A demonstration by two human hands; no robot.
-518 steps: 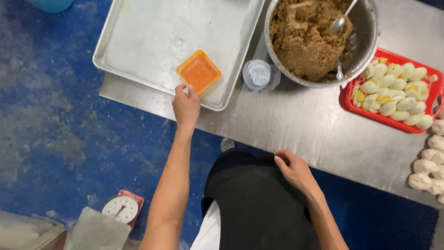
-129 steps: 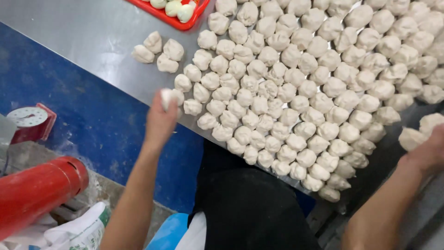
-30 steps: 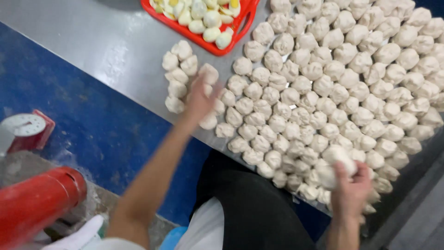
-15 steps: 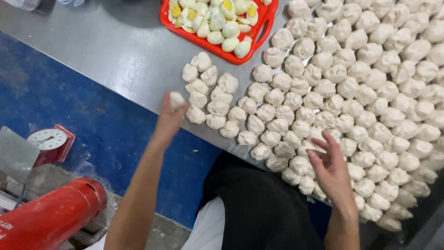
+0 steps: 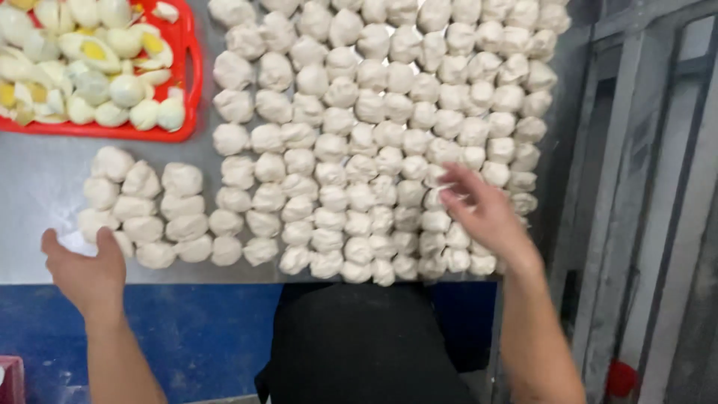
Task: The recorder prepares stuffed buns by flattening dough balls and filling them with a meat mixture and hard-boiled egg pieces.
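Several white dough balls [image 5: 359, 142] lie packed in rows on a steel table [image 5: 45, 179]. A smaller cluster of dough balls [image 5: 149, 209] sits at the near left. My left hand [image 5: 86, 269] hovers at the table's front edge just left of that cluster, fingers apart and palm empty. My right hand [image 5: 482, 213] is spread over the balls at the near right of the big group, fingertips touching or just above them, gripping nothing.
A red tray [image 5: 97, 67] of halved boiled eggs stands at the far left. Grey metal frame bars [image 5: 643, 187] run down the right side. Below the table edge are my black apron [image 5: 374, 344] and a blue floor [image 5: 202, 337].
The left hand held a dough ball half a second ago and is now empty at the table edge. The view has swung right. The right hand has moved up over the balls.
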